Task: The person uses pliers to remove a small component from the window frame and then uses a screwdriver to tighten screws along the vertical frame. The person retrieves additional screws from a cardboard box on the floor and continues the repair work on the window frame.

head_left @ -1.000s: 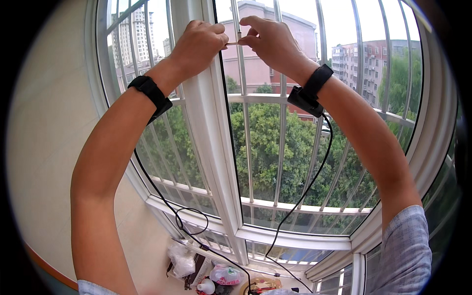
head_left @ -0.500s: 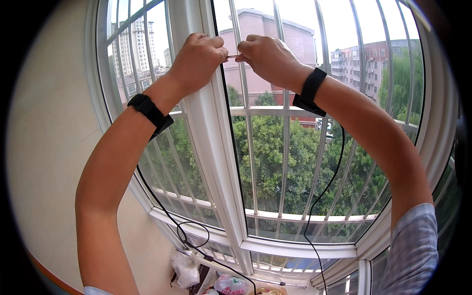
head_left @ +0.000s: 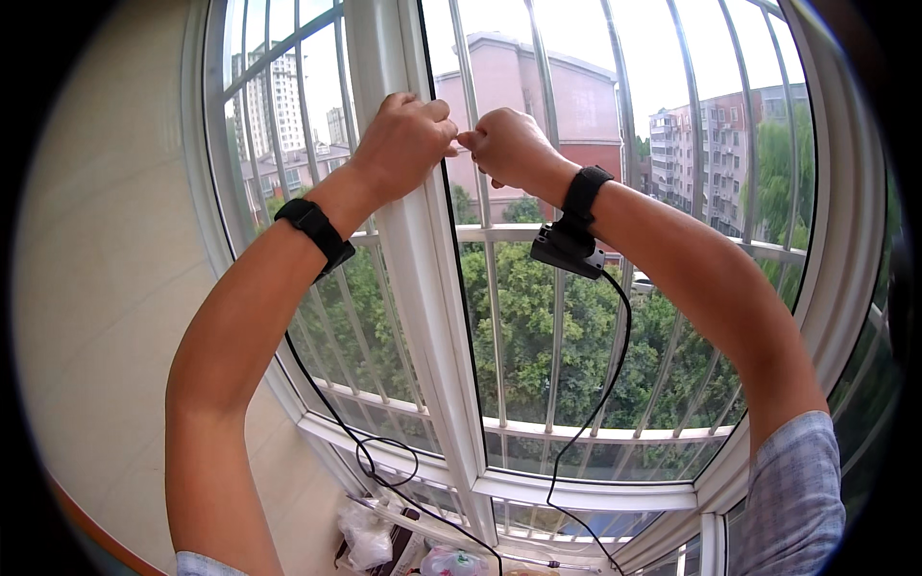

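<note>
While we pinch our left hand [head_left: 408, 144] and right hand [head_left: 507, 146] together at the white window post [head_left: 423, 278], fingers closed on something too small to identify, a slip could drop it toward the clutter [head_left: 403, 552] below.

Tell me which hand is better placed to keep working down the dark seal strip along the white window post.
Probably the left. The left hand already rests against the white window post beside the dark seal strip, while the right hand sits out over the glass, only its fingers meeting the left's.
</note>
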